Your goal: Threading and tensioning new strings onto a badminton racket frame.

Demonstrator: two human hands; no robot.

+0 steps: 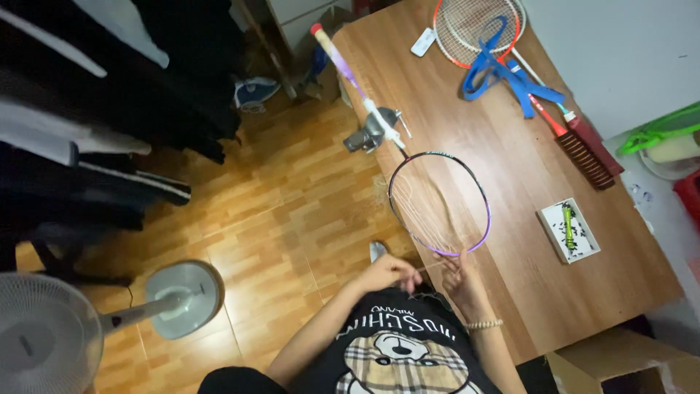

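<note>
A badminton racket with a purple and black frame (482, 195) lies on the wooden table (510, 168), its shaft held in a grey clamp (370, 133) at the table's edge. Its head is partly strung with thin pale string (432, 267). My left hand (389, 273) pinches the string end just off the table's edge. My right hand (459, 281), with a bead bracelet on its wrist, has its fingers on the string at the near rim of the racket head. The string runs taut between both hands.
A second racket with an orange rim (477, 29) lies at the table's far end under a blue strap (503, 73). A small white tray (569, 230) holds a green tool. On the wood floor stands a fan (44, 343); dark clothes (109, 87) hang at the left. A cardboard box (620, 365) sits at the lower right.
</note>
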